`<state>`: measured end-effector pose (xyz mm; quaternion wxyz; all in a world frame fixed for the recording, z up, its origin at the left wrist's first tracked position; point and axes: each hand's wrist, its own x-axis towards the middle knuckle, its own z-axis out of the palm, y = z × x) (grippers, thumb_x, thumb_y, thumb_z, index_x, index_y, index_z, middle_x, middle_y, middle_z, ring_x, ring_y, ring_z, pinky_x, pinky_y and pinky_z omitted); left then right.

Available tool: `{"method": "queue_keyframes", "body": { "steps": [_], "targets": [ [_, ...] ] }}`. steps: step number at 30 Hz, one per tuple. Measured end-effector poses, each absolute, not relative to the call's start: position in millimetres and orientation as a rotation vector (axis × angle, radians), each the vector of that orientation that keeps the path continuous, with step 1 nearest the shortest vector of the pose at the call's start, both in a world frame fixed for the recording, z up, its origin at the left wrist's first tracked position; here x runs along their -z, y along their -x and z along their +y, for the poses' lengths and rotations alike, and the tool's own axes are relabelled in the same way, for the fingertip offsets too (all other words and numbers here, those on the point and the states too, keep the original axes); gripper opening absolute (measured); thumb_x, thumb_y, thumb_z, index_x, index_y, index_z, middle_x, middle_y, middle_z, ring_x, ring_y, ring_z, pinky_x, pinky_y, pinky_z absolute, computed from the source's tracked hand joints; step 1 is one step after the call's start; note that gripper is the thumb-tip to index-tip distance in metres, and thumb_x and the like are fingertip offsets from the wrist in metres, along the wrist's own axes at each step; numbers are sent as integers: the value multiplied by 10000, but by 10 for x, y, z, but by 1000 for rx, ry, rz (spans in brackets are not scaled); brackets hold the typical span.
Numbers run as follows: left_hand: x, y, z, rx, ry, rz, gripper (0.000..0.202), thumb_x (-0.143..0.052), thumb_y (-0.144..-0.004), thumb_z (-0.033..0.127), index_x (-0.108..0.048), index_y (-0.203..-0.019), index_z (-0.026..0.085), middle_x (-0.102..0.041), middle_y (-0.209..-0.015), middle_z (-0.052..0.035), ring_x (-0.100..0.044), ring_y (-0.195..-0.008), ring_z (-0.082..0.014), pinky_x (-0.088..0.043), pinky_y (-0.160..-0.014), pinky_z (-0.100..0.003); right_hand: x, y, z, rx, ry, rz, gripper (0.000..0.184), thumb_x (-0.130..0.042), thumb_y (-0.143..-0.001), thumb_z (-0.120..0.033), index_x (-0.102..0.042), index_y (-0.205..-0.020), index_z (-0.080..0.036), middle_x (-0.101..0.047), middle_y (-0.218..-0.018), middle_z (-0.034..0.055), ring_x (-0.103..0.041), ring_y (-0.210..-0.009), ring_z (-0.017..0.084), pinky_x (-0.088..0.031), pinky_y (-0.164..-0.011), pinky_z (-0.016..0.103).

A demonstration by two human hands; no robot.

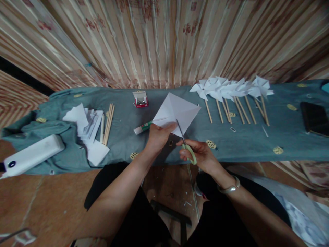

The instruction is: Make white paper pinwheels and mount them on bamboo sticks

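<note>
My left hand (pixel 158 137) grips the lower corner of a creased white paper square (pixel 176 111), holding it up over the teal cloth-covered table (pixel 257 140). Green-handled scissors (pixel 186 145) sit in my right hand (pixel 199 154), fingers through the loops. Their blades point up and touch the paper's lower edge near its middle. A silver bangle circles my right wrist.
A glue stick (pixel 142 128) lies just left of my left hand. Behind it stands a small red box of pins (pixel 140 99). Wooden sticks (pixel 108 124) and a paper pile (pixel 86 128) lie left. Several finished white pinwheels (pixel 231 90) lie right. A dark phone (pixel 315 118) rests far right.
</note>
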<state>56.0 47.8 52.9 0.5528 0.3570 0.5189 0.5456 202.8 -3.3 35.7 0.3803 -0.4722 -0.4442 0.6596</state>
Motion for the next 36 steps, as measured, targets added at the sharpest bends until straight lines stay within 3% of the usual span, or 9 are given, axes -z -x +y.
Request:
{"method": "queue_keyframes", "body": {
  "steps": [36],
  "targets": [
    [-521, -563, 467, -1283, -849, 1208, 181, -756, -587, 262, -633, -644, 144, -629, -632, -20, -540, -559, -135, -454, -538, -256, -335, -2023, -37, -1682, 1218, -1087, 382, -864, -557, -445, -729, -816, -198, -617, -529, -40, -544, -466, 88, -465, -461, 212]
  ]
}}
